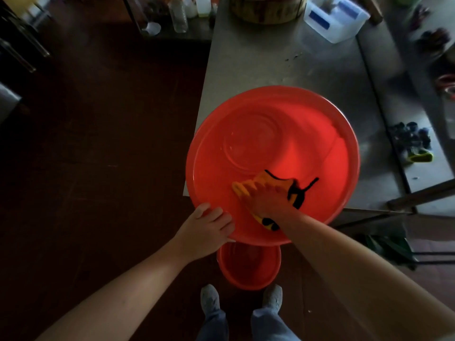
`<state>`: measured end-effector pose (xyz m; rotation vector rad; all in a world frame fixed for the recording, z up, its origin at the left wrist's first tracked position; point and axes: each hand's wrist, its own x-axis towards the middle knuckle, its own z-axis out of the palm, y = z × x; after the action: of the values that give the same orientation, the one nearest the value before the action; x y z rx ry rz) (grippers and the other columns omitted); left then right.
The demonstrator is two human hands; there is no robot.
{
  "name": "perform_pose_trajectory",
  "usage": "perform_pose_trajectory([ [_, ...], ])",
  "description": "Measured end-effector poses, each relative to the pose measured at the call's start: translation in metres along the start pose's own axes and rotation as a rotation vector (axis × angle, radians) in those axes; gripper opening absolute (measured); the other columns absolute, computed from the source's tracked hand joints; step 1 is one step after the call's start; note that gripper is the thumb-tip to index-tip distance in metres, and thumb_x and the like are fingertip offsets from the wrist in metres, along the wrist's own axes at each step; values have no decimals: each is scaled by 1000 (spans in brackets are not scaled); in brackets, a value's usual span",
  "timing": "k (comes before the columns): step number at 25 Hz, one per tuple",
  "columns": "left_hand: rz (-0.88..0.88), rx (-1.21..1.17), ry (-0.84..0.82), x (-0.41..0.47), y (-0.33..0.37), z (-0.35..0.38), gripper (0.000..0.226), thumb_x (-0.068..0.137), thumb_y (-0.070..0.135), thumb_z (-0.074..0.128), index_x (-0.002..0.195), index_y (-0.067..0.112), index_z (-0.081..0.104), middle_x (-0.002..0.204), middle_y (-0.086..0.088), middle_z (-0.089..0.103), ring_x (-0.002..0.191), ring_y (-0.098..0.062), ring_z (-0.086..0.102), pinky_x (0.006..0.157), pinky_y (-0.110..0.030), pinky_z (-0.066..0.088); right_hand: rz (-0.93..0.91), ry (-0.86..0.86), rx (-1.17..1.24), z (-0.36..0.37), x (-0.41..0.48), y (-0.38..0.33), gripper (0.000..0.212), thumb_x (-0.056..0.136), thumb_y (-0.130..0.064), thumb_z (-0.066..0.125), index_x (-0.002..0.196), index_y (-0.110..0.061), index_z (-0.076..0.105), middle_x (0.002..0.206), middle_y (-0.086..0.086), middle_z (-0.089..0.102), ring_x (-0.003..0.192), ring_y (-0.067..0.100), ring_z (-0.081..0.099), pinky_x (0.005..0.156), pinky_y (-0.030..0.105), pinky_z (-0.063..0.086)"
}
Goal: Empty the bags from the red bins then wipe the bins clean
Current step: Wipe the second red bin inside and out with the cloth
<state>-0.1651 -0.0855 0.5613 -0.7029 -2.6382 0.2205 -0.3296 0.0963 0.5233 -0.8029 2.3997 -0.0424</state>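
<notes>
Cloth (pixel 268 181) under right fingers (pixel 258 194) in bin (pixel 307 134)

— Can we read anything here?
— Nothing. We see blue labels on the white plastic box (pixel 336 19) at the far end of the steel table (pixel 258 60), but they blur into plain blue patches.
— And the clear bottle (pixel 179 17) further left?
— It is too dim and soft for us to make out any print.
— The yellow cloth (pixel 268 185) has black marks on it.
— We see them, but we cannot tell whether they are letters. On the red basin (pixel 270 134) we find only moulded rings in the floor, and no word or number we can read.
</notes>
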Motion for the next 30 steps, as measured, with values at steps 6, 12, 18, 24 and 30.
perform_pose_trajectory([
  [6,33,-15,-54,9,6,-4,31,96,56,55,99,27,66,104,9,63,102,-17,56,99,-41,33,220,45,-114,-3,-28,30,82,85,-66,6,130,-35,67,141,17,56,135,46,44,112,60,23],
  [12,51,-25,-78,17,0,-11,33,89,59,64,94,27,65,99,9,60,102,-18,51,98,-41,32,98,-32,42,14,-44,-36,81,70,-65,-16,151,-59,-12,169,3,9,150,43,15,113,64,14],
  [18,65,-46,-113,26,-3,-17,35,90,59,61,97,25,67,100,7,63,102,-19,55,99,-44,33,150,1,-177,-6,-72,17,85,69,-70,-20,150,-63,1,166,0,18,147,38,19,112,59,13],
  [24,110,-20,-123,42,-3,-23,38,89,59,60,97,22,68,99,5,63,100,-22,56,98,-45,35,297,-114,-97,6,-68,-19,63,94,-60,10,156,-48,7,165,5,17,143,45,21,108,65,21],
  [30,62,-73,-104,52,-17,-28,41,93,58,53,101,22,69,105,4,64,103,-23,55,98,-47,35,-124,219,-164,-7,-93,-10,56,104,-36,11,160,-38,6,141,13,56,91,50,64,75,65,49],
])
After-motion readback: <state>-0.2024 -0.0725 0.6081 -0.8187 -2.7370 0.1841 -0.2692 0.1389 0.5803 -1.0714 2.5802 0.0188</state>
